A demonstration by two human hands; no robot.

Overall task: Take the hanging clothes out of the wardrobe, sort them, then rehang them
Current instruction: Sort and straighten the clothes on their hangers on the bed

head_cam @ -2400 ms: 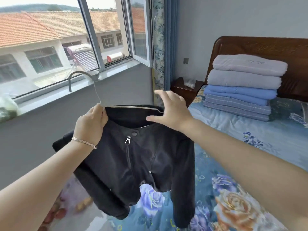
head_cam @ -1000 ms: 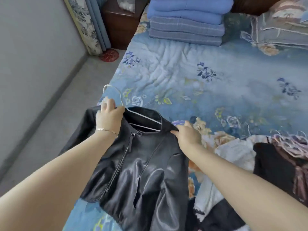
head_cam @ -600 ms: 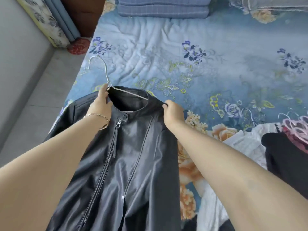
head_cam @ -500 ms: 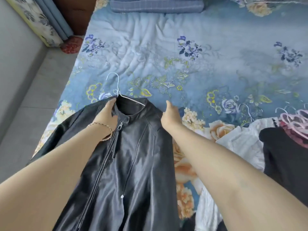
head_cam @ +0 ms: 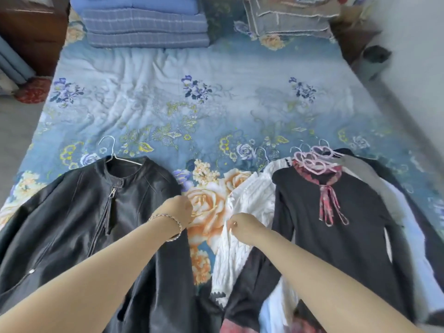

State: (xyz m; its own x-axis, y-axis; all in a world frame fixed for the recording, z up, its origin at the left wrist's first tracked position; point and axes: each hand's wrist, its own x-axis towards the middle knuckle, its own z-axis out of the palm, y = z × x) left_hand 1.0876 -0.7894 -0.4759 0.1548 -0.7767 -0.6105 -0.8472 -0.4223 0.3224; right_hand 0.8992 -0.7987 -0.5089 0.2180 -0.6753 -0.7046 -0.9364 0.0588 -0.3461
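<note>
A: Sorting step? Where's the black jacket [head_cam: 101,212]?
B: Lying flat on the bed [head_cam: 216,92], on its hanger [head_cam: 113,152]. Left hand [head_cam: 177,209] and right hand [head_cam: 245,225] are hovering loosely curled, holding nothing.
A: Next?
B: Probably gripping the white knit [head_cam: 249,203] from the pile.

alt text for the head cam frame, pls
A black leather jacket on a wire hanger lies flat on a blue floral bedspread, left of a pile of hangered clothes. The left hand and right hand hover between them.

Your black jacket [head_cam: 79,224] runs off the bottom edge; the white knit [head_cam: 249,200] lies half buried under the black dress [head_cam: 336,236].
</note>
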